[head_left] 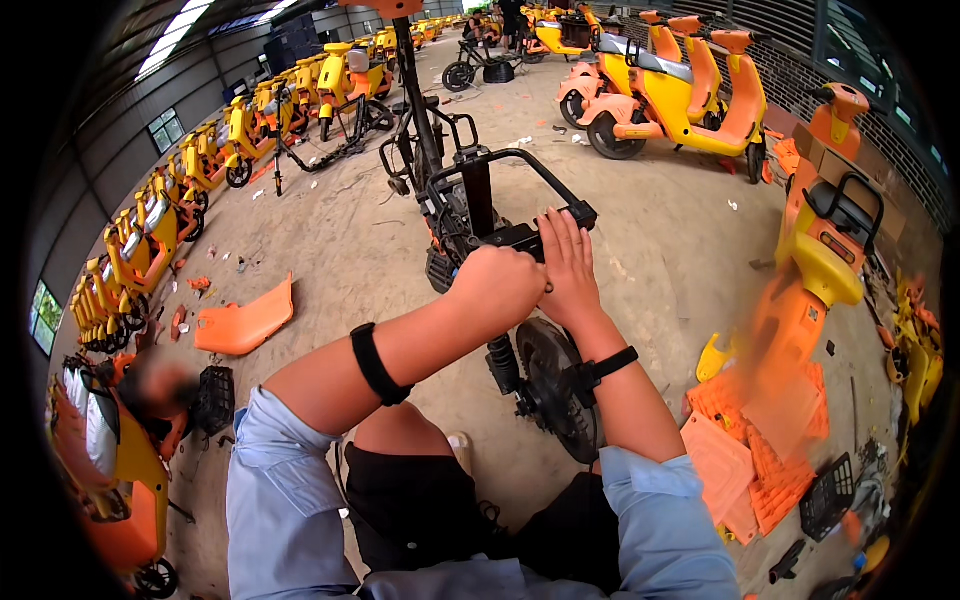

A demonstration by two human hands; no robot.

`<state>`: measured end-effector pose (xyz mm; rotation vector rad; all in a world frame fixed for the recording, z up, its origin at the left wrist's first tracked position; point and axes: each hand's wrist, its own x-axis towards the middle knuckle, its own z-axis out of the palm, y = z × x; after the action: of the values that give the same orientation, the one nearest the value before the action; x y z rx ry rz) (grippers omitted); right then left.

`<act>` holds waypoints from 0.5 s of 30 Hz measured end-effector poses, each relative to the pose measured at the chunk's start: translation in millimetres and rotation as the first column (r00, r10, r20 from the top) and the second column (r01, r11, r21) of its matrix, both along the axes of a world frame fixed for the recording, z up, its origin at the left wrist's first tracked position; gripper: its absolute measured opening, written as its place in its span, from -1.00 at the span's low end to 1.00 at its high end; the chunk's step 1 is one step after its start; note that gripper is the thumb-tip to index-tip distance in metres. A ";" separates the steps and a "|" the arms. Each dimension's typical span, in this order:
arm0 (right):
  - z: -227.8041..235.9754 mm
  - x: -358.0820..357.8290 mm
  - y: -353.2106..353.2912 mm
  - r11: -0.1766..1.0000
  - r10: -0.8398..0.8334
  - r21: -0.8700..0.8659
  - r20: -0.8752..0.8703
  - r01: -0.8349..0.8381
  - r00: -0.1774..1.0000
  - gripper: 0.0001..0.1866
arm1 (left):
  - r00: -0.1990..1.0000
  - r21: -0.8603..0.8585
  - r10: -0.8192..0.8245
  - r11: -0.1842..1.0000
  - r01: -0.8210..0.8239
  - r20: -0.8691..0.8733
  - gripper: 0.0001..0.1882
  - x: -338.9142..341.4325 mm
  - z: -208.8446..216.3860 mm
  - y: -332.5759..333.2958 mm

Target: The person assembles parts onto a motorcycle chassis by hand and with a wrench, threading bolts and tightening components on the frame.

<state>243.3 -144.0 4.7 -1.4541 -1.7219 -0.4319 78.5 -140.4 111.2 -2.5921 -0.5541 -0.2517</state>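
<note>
A stripped black scooter frame [479, 197] stands in front of me, its bare rear wheel [552, 385] and coil shock absorber [503, 363] below my hands. My left hand [498, 283] is closed in a fist beside the rear of the frame. Whatever it grips is mostly hidden; only a small dark end shows near the thumb side. My right hand [567, 262] has its fingers stretched out and lying against the black part [522, 237] at the back of the frame. Both hands are close together, nearly touching.
Yellow and orange scooters [690, 95] stand at the right, with a long row [160, 230] along the left wall. An orange body panel [245, 318] lies on the floor at left. Orange panels [718, 468] and a black basket [828, 497] lie at right. People [487, 28] are far off.
</note>
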 end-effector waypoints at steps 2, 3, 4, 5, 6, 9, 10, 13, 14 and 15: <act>2.6 -2.9 -3.6 0.999 0.024 -0.032 -0.030 -0.025 0.999 -0.23 | 0.991 0.067 -0.008 0.998 -0.001 0.133 -0.74 -37.8 -12.2 -12.8; 3.5 1.3 -6.1 0.999 0.009 -0.045 -0.029 -0.010 1.000 -0.23 | 0.987 0.038 -0.020 0.999 0.014 0.162 -0.74 -52.7 -10.4 -15.2; 4.2 2.1 -7.6 0.998 0.002 -0.058 -0.031 -0.003 1.000 -0.22 | 0.982 0.009 -0.023 1.000 0.021 0.187 -0.73 -69.2 -8.9 -15.6; 6.6 -3.2 -7.5 0.998 0.005 -0.064 -0.045 -0.008 0.999 -0.22 | 0.965 -0.064 -0.005 0.998 0.022 0.261 -0.75 -90.4 -7.7 -15.2; 7.7 -3.5 -8.3 0.997 -0.003 -0.075 -0.051 -0.001 0.999 -0.21 | 0.941 -0.140 0.008 0.989 0.042 0.340 -0.75 -106.5 -11.6 -10.2; 9.1 -6.3 -9.3 0.996 -0.012 -0.085 -0.060 0.006 0.998 -0.19 | 0.829 -0.477 0.185 0.872 0.109 0.528 -0.71 -138.1 -21.4 7.1; 9.1 -6.3 -9.0 0.996 -0.015 -0.085 -0.059 0.010 0.998 -0.18 | 0.780 -0.591 0.271 0.793 0.151 0.563 -0.68 -141.8 -23.7 11.1; 8.9 -10.0 -10.5 0.996 -0.031 -0.088 -0.076 0.024 0.997 -0.17 | 0.690 -0.685 0.381 0.691 0.231 0.616 -0.67 -138.2 -25.3 19.5; 10.7 -9.3 -9.4 0.996 -0.029 -0.092 -0.074 0.022 0.997 -0.17 | 0.653 -0.683 0.388 0.675 0.279 0.650 -0.67 -134.0 -26.8 23.7; 10.4 -10.6 -9.6 0.995 -0.027 -0.099 -0.076 0.019 0.997 -0.17 | 0.507 -0.616 0.387 0.660 0.430 0.770 -0.68 -123.4 -35.2 28.1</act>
<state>232.7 -153.6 15.0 -1.5422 -1.6864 -0.3022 -44.8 -112.3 76.0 -3.0851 -1.1773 -1.8234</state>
